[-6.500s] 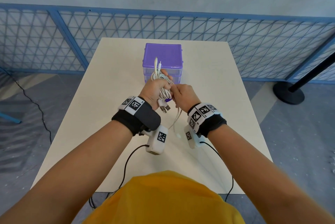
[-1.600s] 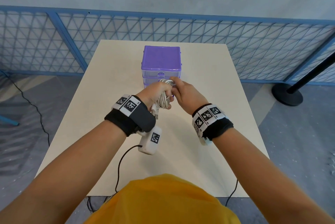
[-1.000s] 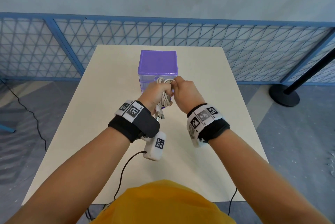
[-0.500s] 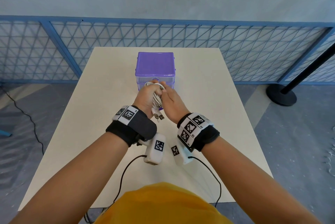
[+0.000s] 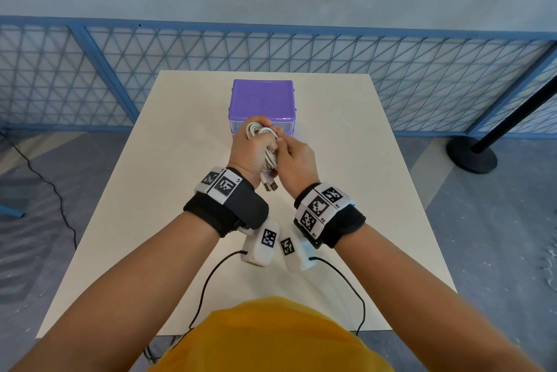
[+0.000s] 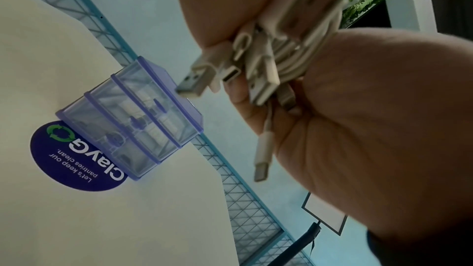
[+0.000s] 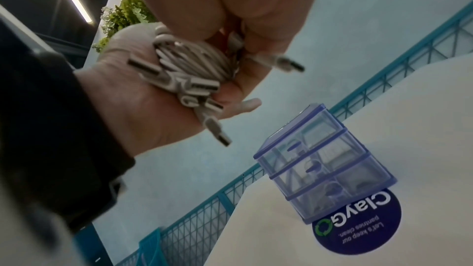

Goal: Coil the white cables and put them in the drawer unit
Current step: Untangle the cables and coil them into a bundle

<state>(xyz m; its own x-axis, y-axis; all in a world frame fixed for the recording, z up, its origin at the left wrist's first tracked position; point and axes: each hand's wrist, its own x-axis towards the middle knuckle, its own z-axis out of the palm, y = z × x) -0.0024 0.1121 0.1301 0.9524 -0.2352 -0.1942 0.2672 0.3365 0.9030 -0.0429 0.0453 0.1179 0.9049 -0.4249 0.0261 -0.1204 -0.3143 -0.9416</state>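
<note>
- One bundle of white cables [image 5: 269, 151] is held above the table [image 5: 168, 160], just in front of the drawer unit, at 6 o'clock from it; the number of cables in the coil cannot be told.
- Several plug ends [image 6: 231, 72] stick out of the bundle's lower side; at least four are seen in the left wrist view.
- The left hand [image 5: 248, 151] is wrapped round the coil, its grip closed on the cables.
- The right hand [image 5: 297, 160], at 3 o'clock from the left, pinches the cables at the top of the coil, its grip closed on them too.
- One drawer unit [image 5: 261, 100] is seen, with a purple frame and three clear drawers [image 7: 322, 173], all pushed in.
- White things show through the drawer fronts, but what they are cannot be told.
- One round dark blue sticker [image 7: 358, 228] lies on the table, partly under the unit's front.
- A blue mesh fence [image 5: 391, 76] stands at 12 o'clock behind the table.
</note>
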